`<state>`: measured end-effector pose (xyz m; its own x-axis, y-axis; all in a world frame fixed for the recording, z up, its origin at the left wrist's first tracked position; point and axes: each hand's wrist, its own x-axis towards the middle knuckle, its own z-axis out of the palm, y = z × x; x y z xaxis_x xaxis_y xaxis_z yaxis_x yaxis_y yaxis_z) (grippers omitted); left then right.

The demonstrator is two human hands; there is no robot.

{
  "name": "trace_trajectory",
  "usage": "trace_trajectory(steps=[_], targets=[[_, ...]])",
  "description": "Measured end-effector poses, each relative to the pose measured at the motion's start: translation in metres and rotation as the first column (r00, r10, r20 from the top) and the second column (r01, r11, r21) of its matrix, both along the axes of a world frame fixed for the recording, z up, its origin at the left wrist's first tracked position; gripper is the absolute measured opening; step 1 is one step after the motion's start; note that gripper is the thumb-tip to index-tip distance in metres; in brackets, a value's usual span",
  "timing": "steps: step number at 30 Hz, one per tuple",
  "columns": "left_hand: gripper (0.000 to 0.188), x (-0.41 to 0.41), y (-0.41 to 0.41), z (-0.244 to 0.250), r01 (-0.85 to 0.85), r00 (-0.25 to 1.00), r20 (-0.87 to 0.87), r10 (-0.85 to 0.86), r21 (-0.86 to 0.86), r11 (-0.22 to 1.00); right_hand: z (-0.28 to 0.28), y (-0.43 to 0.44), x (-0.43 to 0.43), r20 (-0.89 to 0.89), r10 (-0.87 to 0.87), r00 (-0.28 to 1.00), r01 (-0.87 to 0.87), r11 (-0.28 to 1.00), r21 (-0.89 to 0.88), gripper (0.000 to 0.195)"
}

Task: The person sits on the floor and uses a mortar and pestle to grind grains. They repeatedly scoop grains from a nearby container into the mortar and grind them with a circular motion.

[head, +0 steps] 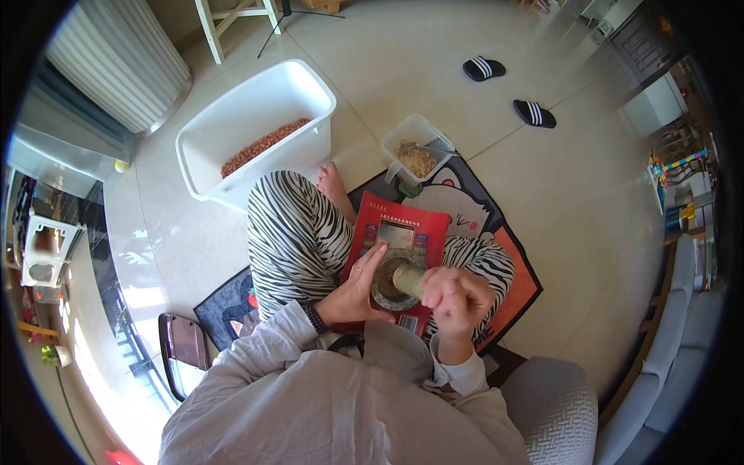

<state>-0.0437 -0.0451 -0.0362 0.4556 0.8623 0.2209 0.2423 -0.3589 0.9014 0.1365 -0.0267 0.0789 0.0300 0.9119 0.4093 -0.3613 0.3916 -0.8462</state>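
My right hand [456,296] is wrapped around a thick stone pestle [408,279], its lower end inside a grey speckled stone mortar [383,285]. Thumb and fingers spread, my left hand [354,290] grips the mortar's near-left side and rim. Some brownish matter shows in the bowl, too small to identify. Beneath the mortar, a flat red printed package [430,224] with writing and a barcode lies across my lap, over zebra-striped trousers [296,238].
A white plastic bin [256,104] with reddish-brown shelled nuts [264,148] stands ahead-left. A clear plastic container [415,125] holds pale crumbly pieces [417,160] and a scoop-like tool. Cartoon floor mat [517,261], black striped slides [484,68] and a grey textured seat [552,401] surround me.
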Motion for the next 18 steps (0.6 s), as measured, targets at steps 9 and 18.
trace_trajectory(steps=[9,18], targets=[[0.127,0.006,-0.004,-0.018,-0.073,0.983,0.16,0.084,-0.074,0.995,-0.014,-0.001,-0.007,0.03,0.034,0.999,-0.033,0.999,-0.042,0.036],[0.122,0.004,0.0,-0.011,-0.06,0.992,0.105,0.074,-0.128,0.99,-0.033,0.0,-0.009,0.037,0.032,0.999,-0.027,0.991,-0.133,0.037]])
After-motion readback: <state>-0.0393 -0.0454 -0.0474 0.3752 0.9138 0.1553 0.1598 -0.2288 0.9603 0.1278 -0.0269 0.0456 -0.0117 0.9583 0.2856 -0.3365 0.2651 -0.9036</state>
